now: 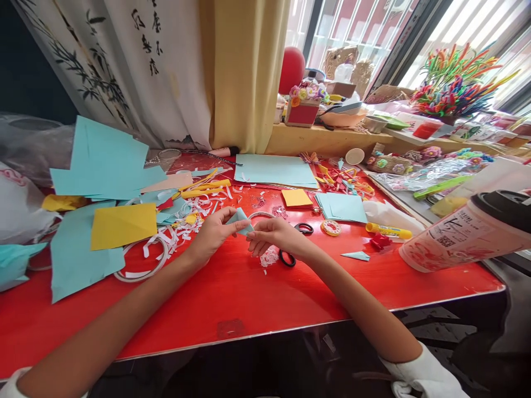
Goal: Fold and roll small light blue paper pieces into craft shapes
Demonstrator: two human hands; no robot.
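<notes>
Over the middle of the red table, a small folded piece of light blue paper [241, 217] is held up between both hands. My left hand [213, 235] pinches it from the left with thumb and fingers. At its lower right corner, my right hand [274, 235] closes thumb and fingertips on the paper. Just behind and below the right hand lie black-handled scissors [305, 228], partly hidden by that hand. White paper scraps [269, 256] are on the table under the hands. A folded blue paper cone [357, 256] lies to the right.
Blue sheets [103, 160] and a yellow sheet [124, 225] are piled left, near a white tape ring [164, 260]. Yellow squares [296, 198], blue squares [342, 207], a tape roll [331, 228] and a glue stick [388, 230] lie right. A large lidded cup [464, 232] stands at the right edge.
</notes>
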